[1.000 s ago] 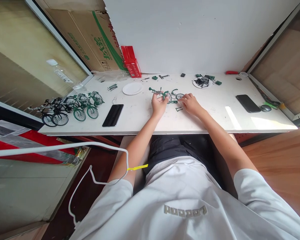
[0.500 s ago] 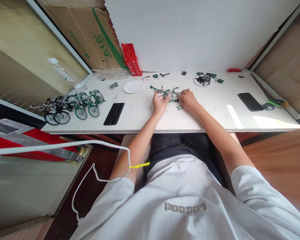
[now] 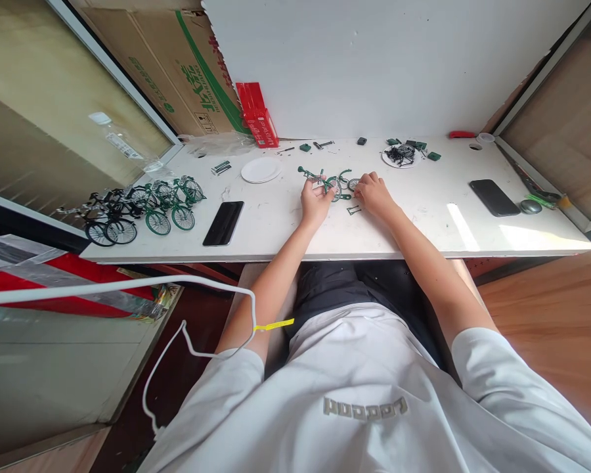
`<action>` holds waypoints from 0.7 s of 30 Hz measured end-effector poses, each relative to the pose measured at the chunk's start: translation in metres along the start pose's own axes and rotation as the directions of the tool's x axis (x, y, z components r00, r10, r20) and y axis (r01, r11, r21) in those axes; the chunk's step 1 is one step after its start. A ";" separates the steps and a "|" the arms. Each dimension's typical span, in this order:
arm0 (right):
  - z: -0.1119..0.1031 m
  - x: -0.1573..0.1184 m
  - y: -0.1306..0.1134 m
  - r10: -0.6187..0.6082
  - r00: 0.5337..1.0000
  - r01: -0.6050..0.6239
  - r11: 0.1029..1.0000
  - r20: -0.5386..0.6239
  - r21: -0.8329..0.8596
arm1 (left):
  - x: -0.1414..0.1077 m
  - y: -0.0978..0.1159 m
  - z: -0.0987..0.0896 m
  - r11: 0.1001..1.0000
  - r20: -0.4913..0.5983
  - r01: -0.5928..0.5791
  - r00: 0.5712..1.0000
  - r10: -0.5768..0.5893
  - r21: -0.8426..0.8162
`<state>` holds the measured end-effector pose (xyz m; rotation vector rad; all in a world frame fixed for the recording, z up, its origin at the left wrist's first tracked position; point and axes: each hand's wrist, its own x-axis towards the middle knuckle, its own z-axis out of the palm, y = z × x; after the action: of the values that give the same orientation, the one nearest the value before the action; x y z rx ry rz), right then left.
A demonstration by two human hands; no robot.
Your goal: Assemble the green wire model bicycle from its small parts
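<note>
My left hand [image 3: 316, 199] is closed round part of a green model bicycle [image 3: 333, 186] near the middle of the white table [image 3: 285, 230]. The bicycle's handlebar end points up and left. Just to the right, my right hand [image 3: 374, 193] has its fingers pressed together at a small wheel [image 3: 353, 184]; whether they grip it is too small to tell. A curved green part [image 3: 345, 173] lies behind the wheel. In front of it is a small green frame piece [image 3: 354, 210], lying by my right fingertips.
Several finished model bicycles [image 3: 170, 207] stand at the left. A phone [image 3: 223, 223] and a white plate [image 3: 261, 170] lie nearer. Toward the right are a plate of black parts [image 3: 401, 156] and another phone [image 3: 494, 198]. A red box [image 3: 259, 117] stands behind.
My right hand has shifted very slightly to the right, showing more of the small wheel. My left hand keeps its hold on the bicycle. The whole view has moved a little.
</note>
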<state>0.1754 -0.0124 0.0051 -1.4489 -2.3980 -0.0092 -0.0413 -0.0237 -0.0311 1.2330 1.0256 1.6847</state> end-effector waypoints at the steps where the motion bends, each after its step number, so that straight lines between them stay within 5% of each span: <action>1: -0.001 0.000 0.000 -0.001 1.000 0.001 1.000 -0.005 0.004 | 0.000 0.000 0.000 1.000 -0.002 0.001 1.000 -0.001 -0.001; 21: -0.002 -0.002 -0.015 0.001 1.000 0.000 0.999 -0.031 0.037 | -0.001 0.001 0.000 1.000 0.039 0.011 0.999 -0.010 -0.020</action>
<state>0.1644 -0.0216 0.0089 -1.4225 -2.3605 0.0118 -0.0410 -0.0253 -0.0309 1.2402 0.9876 1.6530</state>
